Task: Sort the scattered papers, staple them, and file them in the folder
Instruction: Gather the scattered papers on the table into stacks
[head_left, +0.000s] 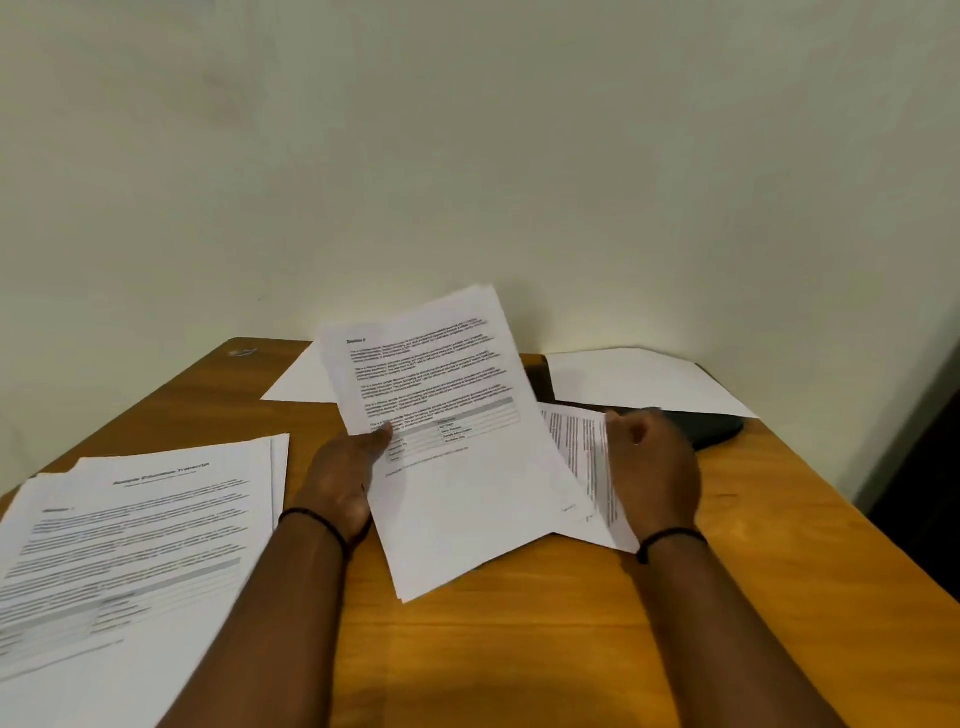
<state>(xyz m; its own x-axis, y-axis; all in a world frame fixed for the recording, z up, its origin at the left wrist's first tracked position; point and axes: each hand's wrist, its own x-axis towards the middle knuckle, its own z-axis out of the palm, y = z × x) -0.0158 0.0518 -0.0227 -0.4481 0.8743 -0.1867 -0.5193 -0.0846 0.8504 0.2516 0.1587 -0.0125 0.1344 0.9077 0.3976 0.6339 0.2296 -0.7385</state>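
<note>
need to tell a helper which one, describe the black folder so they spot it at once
Go to the wooden table's far right corner by the wall. The black folder lies flat there under a blank white sheet. It is the only dark item among the papers.

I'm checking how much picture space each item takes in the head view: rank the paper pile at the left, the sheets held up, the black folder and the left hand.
1. Paper pile, though nearness to the camera enlarges it.
2. Held sheets.
3. Black folder and left hand: the folder is mostly covered, so unranked.
</note>
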